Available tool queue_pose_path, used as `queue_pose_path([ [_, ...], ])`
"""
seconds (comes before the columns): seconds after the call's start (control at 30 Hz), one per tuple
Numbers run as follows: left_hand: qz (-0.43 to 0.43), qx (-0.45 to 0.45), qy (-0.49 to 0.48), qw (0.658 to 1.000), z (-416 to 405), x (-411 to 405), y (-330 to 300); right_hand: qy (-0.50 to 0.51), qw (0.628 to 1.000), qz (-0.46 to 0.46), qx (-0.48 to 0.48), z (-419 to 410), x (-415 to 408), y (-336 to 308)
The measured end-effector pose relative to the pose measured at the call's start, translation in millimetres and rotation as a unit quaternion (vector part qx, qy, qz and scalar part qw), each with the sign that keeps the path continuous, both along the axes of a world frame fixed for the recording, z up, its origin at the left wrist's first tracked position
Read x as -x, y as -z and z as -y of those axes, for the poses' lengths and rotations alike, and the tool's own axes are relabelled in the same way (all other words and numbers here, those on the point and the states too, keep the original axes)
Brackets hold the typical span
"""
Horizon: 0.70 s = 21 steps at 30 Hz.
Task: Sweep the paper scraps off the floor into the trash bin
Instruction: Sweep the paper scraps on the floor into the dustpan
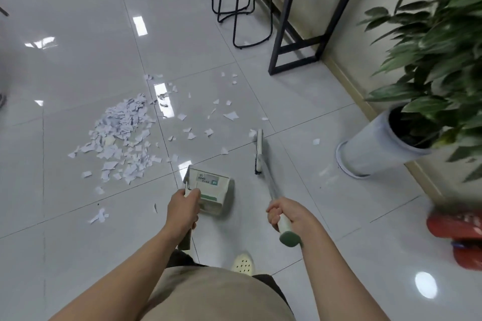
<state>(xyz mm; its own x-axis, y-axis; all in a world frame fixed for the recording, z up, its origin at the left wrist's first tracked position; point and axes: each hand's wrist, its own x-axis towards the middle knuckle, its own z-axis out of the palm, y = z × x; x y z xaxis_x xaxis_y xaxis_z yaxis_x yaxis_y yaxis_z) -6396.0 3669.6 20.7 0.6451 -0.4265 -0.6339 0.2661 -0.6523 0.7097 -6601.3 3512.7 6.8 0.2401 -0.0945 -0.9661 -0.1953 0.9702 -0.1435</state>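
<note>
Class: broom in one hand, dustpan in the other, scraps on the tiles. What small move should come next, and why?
Probably draw the broom head leftward, pushing the scattered scraps toward the big pile. The right hand grips the broom, the left hand the dustpan, which looks empty.

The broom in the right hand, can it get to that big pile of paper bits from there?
Probably yes. The right hand grips the broom, whose head sits right of the big pile. Only loose scraps and bare floor lie between; the dustpan sits nearer.
</note>
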Motion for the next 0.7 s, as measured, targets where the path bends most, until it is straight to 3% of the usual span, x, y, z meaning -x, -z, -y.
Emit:
queue_pose_path([
  [0.17, -0.032, 0.003, 0.064, 0.997, 35.3, 9.2, 4.0, 0.004, 0.996, -0.081, 0.048, 24.3, 51.9, 11.9],
  [0.33, -0.068, 0.013, 0.093, 0.993, 61.2, -0.8, 12.9, -0.027, 0.989, -0.125, 0.070, 41.2, 47.3, 28.5],
  [0.6, -0.131, -0.008, 0.078, 0.988, 89.4, -65.9, 22.5, -0.175, 0.974, -0.128, 0.060, 56.8, -79.6, 60.6],
  [0.7, -0.134, -0.021, 0.058, 0.989, 86.0, -99.8, 27.9, -0.284, 0.951, -0.108, 0.051, 50.9, -141.5, 71.2],
])
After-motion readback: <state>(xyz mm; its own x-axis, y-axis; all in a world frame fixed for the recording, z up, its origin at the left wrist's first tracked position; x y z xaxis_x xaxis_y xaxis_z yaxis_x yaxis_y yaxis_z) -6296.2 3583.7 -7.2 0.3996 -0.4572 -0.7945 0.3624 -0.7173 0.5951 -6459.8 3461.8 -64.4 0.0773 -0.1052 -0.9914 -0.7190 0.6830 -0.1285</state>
